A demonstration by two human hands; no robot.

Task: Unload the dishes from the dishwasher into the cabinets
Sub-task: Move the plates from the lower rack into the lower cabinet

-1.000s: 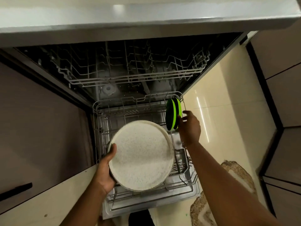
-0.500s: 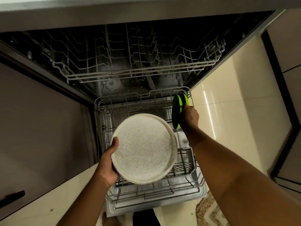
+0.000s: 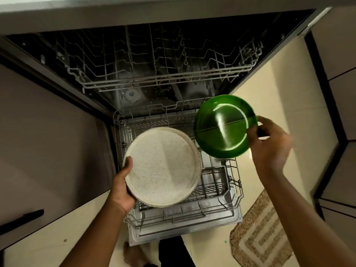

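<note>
A stack of large white speckled plates [image 3: 163, 166] is held flat over the dishwasher's pulled-out lower rack [image 3: 217, 187]; my left hand [image 3: 123, 187] grips its left rim, thumb on top. My right hand [image 3: 269, 147] pinches the right edge of the green plates [image 3: 223, 128], lifted clear of the rack and turned so their shiny underside faces me. Two green rims seem stacked together. The upper rack [image 3: 158, 74] looks empty.
The dishwasher sits under a grey countertop [image 3: 134, 8]. A brown cabinet front [image 3: 48, 141] with a black handle [image 3: 21, 220] is on the left. Cream floor tiles and a beige patterned mat [image 3: 264, 232] lie to the right. Dark cabinet fronts [image 3: 339, 170] line the far right.
My right hand has lifted the green plates out of the lower rack and tipped them from edge-on to face-on. The white plates in my left hand stayed about where they were.
</note>
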